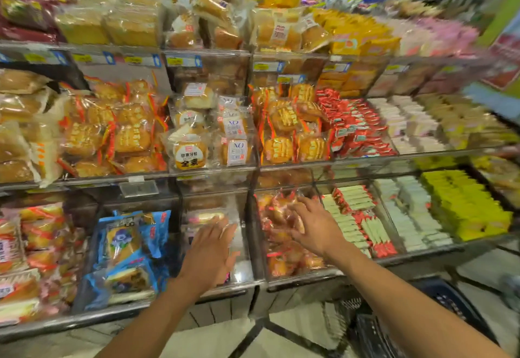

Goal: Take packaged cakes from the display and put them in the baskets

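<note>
Forearms stretch from the near edge to the lowest shelf (295, 281): left hand (209, 250) flat, fingers together, over pale wrapped cakes (206, 217); right hand (312, 225) spread over red-wrapped cakes (277, 264). Neither grips anything. The slippery film could slide free before reaching the dark basket (450, 301), near right.

Bright, even light; motion-blurred, warped edges.
</note>
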The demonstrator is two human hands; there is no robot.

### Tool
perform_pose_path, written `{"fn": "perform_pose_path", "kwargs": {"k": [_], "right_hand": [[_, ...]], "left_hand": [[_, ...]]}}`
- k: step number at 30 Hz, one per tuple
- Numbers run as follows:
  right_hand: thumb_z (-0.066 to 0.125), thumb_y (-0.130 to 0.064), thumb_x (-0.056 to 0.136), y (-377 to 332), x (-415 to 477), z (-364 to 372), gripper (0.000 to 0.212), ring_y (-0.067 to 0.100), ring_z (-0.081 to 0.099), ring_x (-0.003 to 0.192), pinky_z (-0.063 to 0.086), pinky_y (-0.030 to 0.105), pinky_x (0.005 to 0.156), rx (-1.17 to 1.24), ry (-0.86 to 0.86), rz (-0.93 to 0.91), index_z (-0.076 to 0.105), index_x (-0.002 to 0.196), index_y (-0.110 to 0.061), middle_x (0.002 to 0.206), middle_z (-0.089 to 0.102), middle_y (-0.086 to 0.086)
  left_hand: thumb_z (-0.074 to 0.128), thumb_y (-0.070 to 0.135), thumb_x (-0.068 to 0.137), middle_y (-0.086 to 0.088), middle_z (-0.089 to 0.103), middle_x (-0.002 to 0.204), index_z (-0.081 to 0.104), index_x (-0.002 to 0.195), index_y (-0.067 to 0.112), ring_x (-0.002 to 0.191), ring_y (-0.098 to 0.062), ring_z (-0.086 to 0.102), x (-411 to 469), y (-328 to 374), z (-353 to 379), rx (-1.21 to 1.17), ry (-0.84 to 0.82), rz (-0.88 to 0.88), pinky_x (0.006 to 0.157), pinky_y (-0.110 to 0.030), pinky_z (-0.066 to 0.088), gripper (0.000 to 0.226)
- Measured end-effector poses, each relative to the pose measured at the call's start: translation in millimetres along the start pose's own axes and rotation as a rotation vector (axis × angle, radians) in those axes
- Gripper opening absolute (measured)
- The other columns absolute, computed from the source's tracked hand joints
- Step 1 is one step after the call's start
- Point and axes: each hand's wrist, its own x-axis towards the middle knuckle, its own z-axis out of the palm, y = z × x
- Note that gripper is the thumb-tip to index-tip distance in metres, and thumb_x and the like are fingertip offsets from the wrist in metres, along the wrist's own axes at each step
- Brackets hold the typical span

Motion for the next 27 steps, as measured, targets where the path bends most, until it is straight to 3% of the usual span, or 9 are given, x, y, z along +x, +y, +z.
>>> {"fn": "perform_pose_path", "kwargs": {"k": [6, 10, 12, 17, 21, 27], "right_hand": [[0.066, -0.055, 0.086, 110.6, -94.3, -32.7, 0.068, 0.032, 0.043, 0.137, 0.041, 0.043, 0.109, -0.006, 0.033, 0.191, 0.051, 0.143, -0.022, 0.151, 0.044, 0.009], [0.067, -0.049, 0.082, 186.3, -169.9, -43.8, 0.057, 0.036, 0.054, 0.127, 0.051, 0.046, 0.099, 0.025, 0.109, 0.311, 0.059, 0.132, -0.021, 0.142, 0.053, 0.011], [0.064, -0.051, 0.083, 221.4, -206.9, -51.7, 0.060, 0.035, 0.052, 0.129, 0.050, 0.046, 0.101, 0.003, 0.096, 0.382, 0.057, 0.134, -0.020, 0.146, 0.050, 0.011], [0.063, -0.055, 0.083, 300.5, -287.3, -60.3, 0.068, 0.034, 0.048, 0.132, 0.048, 0.046, 0.104, -0.012, 0.075, 0.549, 0.053, 0.140, -0.020, 0.145, 0.047, 0.009], [0.049, -0.057, 0.080, 353.3, -339.6, -54.2, 0.062, 0.031, 0.048, 0.130, 0.049, 0.048, 0.101, 0.053, 0.070, 0.694, 0.055, 0.131, -0.023, 0.142, 0.047, 0.005], [0.054, -0.055, 0.082, 422.4, -381.2, -28.5, 0.065, 0.030, 0.046, 0.132, 0.043, 0.044, 0.107, 0.128, 0.034, 0.876, 0.052, 0.138, -0.024, 0.145, 0.047, 0.006]], "left_hand": [[0.057, 0.053, 0.091, -0.014, 0.056, 0.149, 0.055, 0.147, 0.012, 0.140, -0.036, 0.049, 33.5, 131.4, 1.7, 0.006, -0.019, 0.246, 0.111, -0.055, 0.047, 0.069], [0.042, 0.054, 0.092, -0.010, 0.055, 0.150, 0.058, 0.145, 0.016, 0.143, -0.033, 0.046, 53.9, 230.2, 19.3, 0.016, -0.031, 0.360, 0.116, -0.052, 0.033, 0.067], [0.036, 0.058, 0.094, -0.008, 0.054, 0.152, 0.055, 0.147, 0.020, 0.143, -0.033, 0.048, 64.8, 281.4, 25.5, 0.048, -0.061, 0.404, 0.119, -0.048, 0.033, 0.068], [0.033, 0.061, 0.098, -0.005, 0.033, 0.166, 0.034, 0.159, 0.027, 0.155, -0.034, 0.027, 82.7, 399.7, 44.3, -0.003, -0.142, 0.536, 0.124, -0.052, 0.027, 0.070], [0.037, 0.058, 0.104, 0.000, 0.009, 0.173, 0.013, 0.165, 0.031, 0.160, -0.026, 0.002, 104.7, 473.1, 74.8, 0.028, -0.249, 0.657, 0.130, -0.047, 0.005, 0.070], [0.038, 0.056, 0.105, 0.003, 0.004, 0.173, 0.011, 0.165, 0.030, 0.160, -0.020, -0.003, 146.5, 552.0, 134.5, 0.044, -0.381, 0.780, 0.128, -0.042, 0.000, 0.071]]}}
